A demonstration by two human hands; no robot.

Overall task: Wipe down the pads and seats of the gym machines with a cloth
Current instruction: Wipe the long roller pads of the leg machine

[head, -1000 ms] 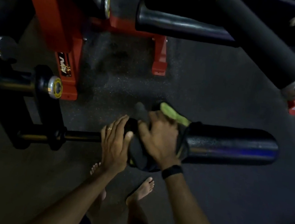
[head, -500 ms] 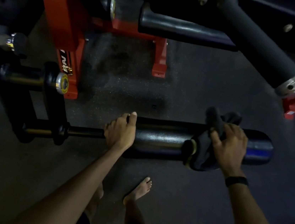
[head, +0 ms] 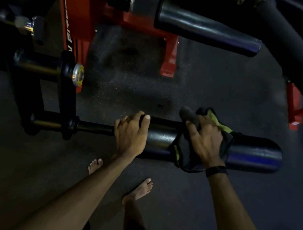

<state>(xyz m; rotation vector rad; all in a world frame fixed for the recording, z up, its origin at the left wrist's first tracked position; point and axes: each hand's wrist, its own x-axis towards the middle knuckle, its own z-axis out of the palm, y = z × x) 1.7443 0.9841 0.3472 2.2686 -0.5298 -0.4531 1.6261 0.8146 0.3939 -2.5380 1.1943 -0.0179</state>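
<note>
Head view only. Roller pad (head: 254, 155): long horizontal cylinder, glossy black vinyl skin with a bluish sheen toward its rounded right end, mounted on a thin dark steel rod (head: 95, 128) that runs left into a black bracket (head: 67, 93).

Left hand (head: 131, 133): fingers curled over the top of the pad's left end, thumb up on the near side, gripping the pad itself. Ring visible on one finger.

Right hand (head: 205, 140): fingers spread and curled down over a cloth (head: 185, 157), clamping it around the pad just right of middle. Cloth is soft, dark, crumpled, with yellow-green trim showing at the top (head: 216, 121) and along the lower left edge; it wraps the cylinder and hangs slightly below it. Black band (head: 216, 171) on the right wrist.

Above: second roller pad (head: 204, 32), same glossy black finish, lying diagonally, and a matte, foam-looking black padded arm (head: 292, 50) ending in a metal cap. Machine frame (head: 78, 6) is orange-red painted steel with white lettering, partly legible; pivot has a round chrome and yellow end cap (head: 78, 75).

Floor (head: 131, 85): dark speckled rubber matting. Two bare feet (head: 139, 191) on it below the pad.
</note>
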